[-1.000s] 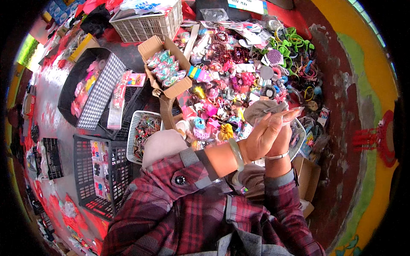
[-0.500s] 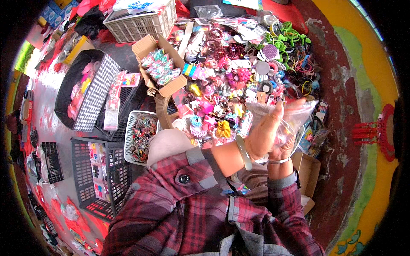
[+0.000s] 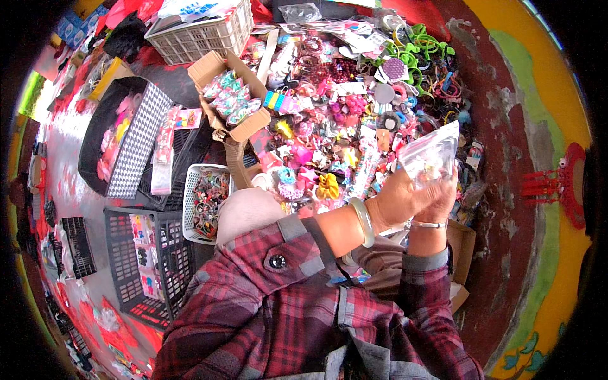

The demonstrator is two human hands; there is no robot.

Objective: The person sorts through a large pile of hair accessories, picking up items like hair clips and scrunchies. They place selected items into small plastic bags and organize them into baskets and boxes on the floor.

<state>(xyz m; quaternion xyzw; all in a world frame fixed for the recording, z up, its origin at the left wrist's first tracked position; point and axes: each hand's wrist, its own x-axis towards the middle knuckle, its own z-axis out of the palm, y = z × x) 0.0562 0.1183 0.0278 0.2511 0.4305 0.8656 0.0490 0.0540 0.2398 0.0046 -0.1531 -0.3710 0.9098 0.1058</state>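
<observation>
A clear zip bag [image 3: 432,152] with small pale and colourful items inside stands up between my two hands. My left hand [image 3: 396,204], with a pale green bangle at its wrist, is closed round the bag's lower left side. On the other side my right hand [image 3: 441,201], wearing a silver bracelet, grips the bag's lower right part. The fingers of both hands overlap there, and the bag's bottom is hidden behind them. Beyond the hands spreads a large heap of hair accessories [image 3: 327,185], with scrunchies, bows and hair ties in many colours.
An open cardboard box [image 3: 254,124] of small bagged items stands left of the heap. Nearer are a white basket [image 3: 189,218] of hair ties and a black crate [image 3: 120,253]. A houndstooth box [image 3: 140,136] lies farther left. Another cardboard box [image 3: 467,247] sits right of my right forearm.
The bag has tipped more upright, its top edge rising. My left hand, stretched out before, has closed round the bag's lower part and come together with my right hand.
</observation>
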